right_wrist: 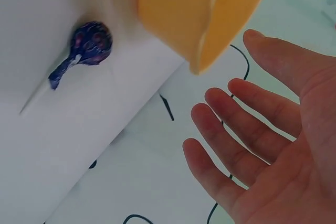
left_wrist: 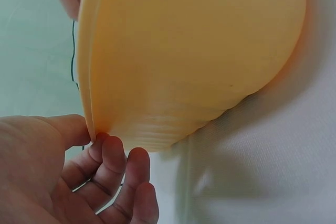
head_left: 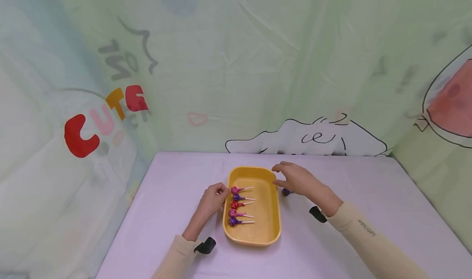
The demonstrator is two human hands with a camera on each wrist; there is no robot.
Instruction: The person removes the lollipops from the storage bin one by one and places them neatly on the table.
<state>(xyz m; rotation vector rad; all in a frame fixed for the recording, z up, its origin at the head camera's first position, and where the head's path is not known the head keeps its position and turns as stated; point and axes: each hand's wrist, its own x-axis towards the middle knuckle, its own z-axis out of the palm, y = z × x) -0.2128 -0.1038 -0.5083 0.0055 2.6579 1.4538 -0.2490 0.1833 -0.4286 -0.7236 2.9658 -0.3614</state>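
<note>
A yellow tray (head_left: 264, 221) stands on the table, with several lollipops (head_left: 236, 205) in pink, purple and red wrappers lined up along its left side, sticks to the right. My left hand (head_left: 213, 199) is at the tray's left edge; in the left wrist view its thumb and index finger pinch the rim (left_wrist: 85, 77). Fingers spread and loosely bent, my right hand (head_left: 299, 180) hovers by the far right corner of the tray, holding nothing. On the table beneath it lies one purple-wrapped lollipop (right_wrist: 92, 43), partly hidden by the hand in the head view.
A pale lilac cloth covers the table (head_left: 354, 217). Behind it hangs a light green printed curtain (head_left: 228, 74), which meets the table's far edge. Black straps with small cameras (head_left: 206, 245) sit at both wrists.
</note>
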